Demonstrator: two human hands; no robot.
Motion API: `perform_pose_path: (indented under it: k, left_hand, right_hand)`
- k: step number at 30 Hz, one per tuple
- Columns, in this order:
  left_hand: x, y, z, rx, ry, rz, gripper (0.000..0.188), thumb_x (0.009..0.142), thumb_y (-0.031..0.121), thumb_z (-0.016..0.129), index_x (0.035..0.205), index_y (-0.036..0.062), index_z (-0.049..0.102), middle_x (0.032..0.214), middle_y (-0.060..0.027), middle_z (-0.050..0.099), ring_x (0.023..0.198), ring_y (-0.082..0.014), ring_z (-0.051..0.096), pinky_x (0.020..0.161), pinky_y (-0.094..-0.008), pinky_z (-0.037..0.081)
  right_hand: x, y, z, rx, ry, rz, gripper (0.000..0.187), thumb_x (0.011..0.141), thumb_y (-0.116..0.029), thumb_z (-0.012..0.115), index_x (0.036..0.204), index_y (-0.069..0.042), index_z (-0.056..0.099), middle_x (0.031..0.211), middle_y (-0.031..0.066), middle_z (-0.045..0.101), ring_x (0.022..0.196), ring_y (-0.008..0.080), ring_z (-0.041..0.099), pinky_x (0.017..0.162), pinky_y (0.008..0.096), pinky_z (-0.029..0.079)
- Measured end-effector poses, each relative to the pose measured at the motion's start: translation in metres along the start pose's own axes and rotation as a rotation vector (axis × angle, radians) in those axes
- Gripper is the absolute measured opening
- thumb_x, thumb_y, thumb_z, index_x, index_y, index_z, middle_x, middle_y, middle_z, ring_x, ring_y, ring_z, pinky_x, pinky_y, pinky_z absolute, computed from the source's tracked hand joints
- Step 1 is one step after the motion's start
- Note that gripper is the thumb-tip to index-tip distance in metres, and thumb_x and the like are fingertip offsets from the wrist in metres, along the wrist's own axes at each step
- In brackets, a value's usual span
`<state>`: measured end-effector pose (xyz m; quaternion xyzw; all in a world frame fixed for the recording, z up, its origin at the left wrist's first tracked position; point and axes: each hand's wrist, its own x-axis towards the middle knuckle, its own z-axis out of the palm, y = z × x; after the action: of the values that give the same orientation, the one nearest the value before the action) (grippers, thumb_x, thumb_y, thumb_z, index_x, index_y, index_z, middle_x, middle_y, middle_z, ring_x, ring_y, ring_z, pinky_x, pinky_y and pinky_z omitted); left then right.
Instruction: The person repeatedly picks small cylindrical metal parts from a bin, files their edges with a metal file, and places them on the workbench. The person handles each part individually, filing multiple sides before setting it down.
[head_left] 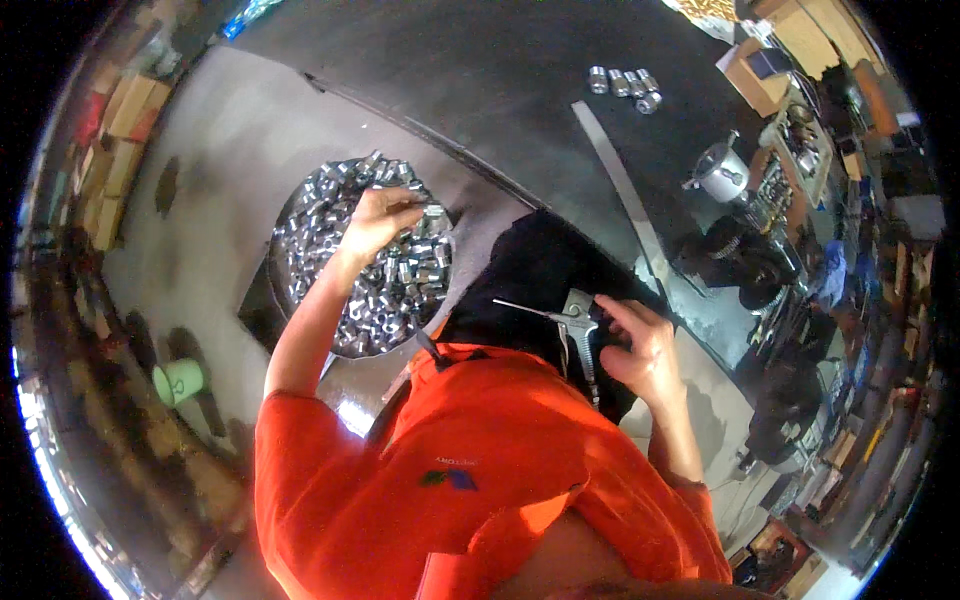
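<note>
A round container (350, 355) heaped with silvery metal fittings (372, 305) stands at my left. Over its upper right part is my left hand (380, 220), fingers curled and pinched at a small metal fitting (433, 211) among the others. My right hand (643, 350) is above my lap, thumb and fingers apart, with nothing visible between them. Just left of it an air blow gun (578, 326) with a long thin nozzle lies on black cloth (520, 265). A small grey metal piece (578, 302) is beside the gun, near my right fingertips.
A dark tabletop (470, 70) reaches away ahead, bearing several fittings (625, 83) and a long flat metal strip (615, 175). To the right are a white pot-like container (720, 172), an open cardboard box (752, 80) and cluttered tools. A pale green cup (180, 381) is at far left.
</note>
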<state>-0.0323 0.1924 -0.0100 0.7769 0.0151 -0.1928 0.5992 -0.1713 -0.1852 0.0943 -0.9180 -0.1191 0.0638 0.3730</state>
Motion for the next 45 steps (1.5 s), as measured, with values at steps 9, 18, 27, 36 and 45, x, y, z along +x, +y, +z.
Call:
perform_pose_path:
  k: [9, 18, 27, 36, 45]
  left_hand:
    - [0.081, 0.110, 0.079, 0.072, -0.337, 0.296, 0.025, 0.086, -0.003, 0.063, 0.111, -0.0025, 0.066, 0.087, -0.0034, 0.068, 0.075, -0.0077, 0.058, 0.068, -0.0234, 0.048]
    - [0.113, 0.122, 0.113, 0.586, -0.192, 0.713, 0.031, 0.079, 0.002, 0.067, 0.109, 0.0009, 0.067, 0.098, -0.0129, 0.066, 0.076, -0.0257, 0.065, 0.069, -0.0349, 0.050]
    - [0.066, 0.106, 0.146, 0.788, 0.236, 0.580, 0.051, 0.075, 0.034, 0.076, 0.115, 0.0058, 0.064, 0.114, -0.0122, 0.060, 0.090, -0.0347, 0.065, 0.079, -0.0440, 0.053]
    - [0.059, 0.100, 0.134, 0.636, 0.276, 0.561, 0.040, 0.073, 0.020, 0.076, 0.107, 0.0042, 0.066, 0.103, -0.0121, 0.062, 0.092, -0.0353, 0.064, 0.080, -0.0426, 0.051]
    - [0.059, 0.091, 0.141, 0.653, 0.411, 0.572, 0.043, 0.072, 0.025, 0.078, 0.109, 0.0058, 0.065, 0.107, -0.0107, 0.062, 0.088, -0.0351, 0.063, 0.077, -0.0417, 0.051]
  right_hand:
    - [0.003, 0.012, -0.019, -0.262, 0.258, -0.014, 0.057, 0.057, -0.008, 0.067, 0.113, -0.004, 0.065, 0.112, 0.0187, 0.061, 0.100, 0.0377, 0.059, 0.083, 0.0431, 0.051]
    - [0.034, 0.044, -0.013, -0.503, 0.258, 0.180, 0.030, 0.056, -0.016, 0.067, 0.085, -0.009, 0.064, 0.105, 0.0190, 0.057, 0.091, 0.0399, 0.057, 0.071, 0.0463, 0.051]
    - [0.019, 0.039, -0.008, -0.535, 0.181, 0.194, 0.025, 0.056, -0.019, 0.069, 0.078, -0.008, 0.062, 0.097, 0.0208, 0.053, 0.082, 0.0404, 0.057, 0.067, 0.0468, 0.050]
    - [-0.008, 0.035, 0.027, -0.192, 0.202, 0.088, 0.034, 0.057, -0.006, 0.071, 0.090, -0.006, 0.068, 0.107, 0.0193, 0.054, 0.090, 0.0393, 0.060, 0.074, 0.0442, 0.052]
    - [0.022, 0.030, 0.023, 0.759, 0.151, 0.493, 0.073, 0.063, 0.016, 0.045, 0.133, -0.006, 0.052, 0.100, 0.0049, 0.059, 0.087, 0.0147, 0.057, 0.077, 0.0249, 0.047]
